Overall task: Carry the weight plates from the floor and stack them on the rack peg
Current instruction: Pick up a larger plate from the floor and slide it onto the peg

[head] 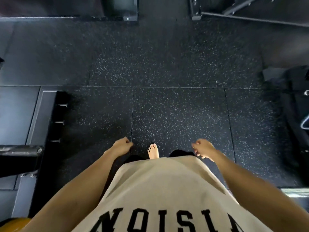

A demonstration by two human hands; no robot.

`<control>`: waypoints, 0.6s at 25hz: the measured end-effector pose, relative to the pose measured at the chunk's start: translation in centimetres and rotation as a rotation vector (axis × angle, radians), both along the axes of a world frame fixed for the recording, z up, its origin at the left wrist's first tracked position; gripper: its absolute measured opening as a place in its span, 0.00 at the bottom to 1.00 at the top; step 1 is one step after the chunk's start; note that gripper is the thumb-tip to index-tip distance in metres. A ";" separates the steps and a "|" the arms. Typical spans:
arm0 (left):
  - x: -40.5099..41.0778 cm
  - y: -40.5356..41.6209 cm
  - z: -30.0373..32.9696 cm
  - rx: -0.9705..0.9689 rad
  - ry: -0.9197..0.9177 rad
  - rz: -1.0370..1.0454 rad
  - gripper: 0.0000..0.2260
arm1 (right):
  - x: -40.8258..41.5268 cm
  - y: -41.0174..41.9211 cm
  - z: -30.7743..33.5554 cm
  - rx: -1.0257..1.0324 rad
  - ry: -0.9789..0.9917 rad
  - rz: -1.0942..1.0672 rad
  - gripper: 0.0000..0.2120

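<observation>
I look straight down at a black speckled rubber floor (pixel 167 72). My left hand (pixel 121 146) hangs at my side with its fingers curled shut and nothing in it. My right hand (pixel 203 149) hangs on the other side, fingers loosely curled, also holding nothing. At the left edge a bare steel peg or bar end (pixel 20 150) sticks out from a black rack base (pixel 48 118). No weight plate is clearly in view; a yellow-orange rounded object (pixel 15 224) shows at the bottom left corner.
My bare foot (pixel 153 151) and beige shirt fill the lower middle. Black machine frames stand at the top middle (pixel 120 9) and top right (pixel 242 10). Dark equipment (pixel 296 104) sits at the right edge.
</observation>
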State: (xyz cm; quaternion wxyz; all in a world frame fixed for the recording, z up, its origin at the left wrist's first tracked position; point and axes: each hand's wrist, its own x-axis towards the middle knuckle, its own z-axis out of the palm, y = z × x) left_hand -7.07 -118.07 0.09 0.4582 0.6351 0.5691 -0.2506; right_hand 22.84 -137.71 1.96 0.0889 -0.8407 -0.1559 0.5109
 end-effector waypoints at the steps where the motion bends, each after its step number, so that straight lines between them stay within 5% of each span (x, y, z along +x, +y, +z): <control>1: 1.7 3.0 0.3 0.008 -0.002 -0.019 0.13 | 0.9 2.0 -0.2 0.000 -0.023 0.040 0.07; 11: 14.2 23.0 -0.8 0.003 0.052 0.054 0.14 | 15.6 29.2 -3.2 0.012 -0.032 0.224 0.08; 15: 17.0 31.9 0.5 0.125 0.080 0.241 0.15 | 21.8 43.1 -2.5 -0.049 0.024 0.372 0.09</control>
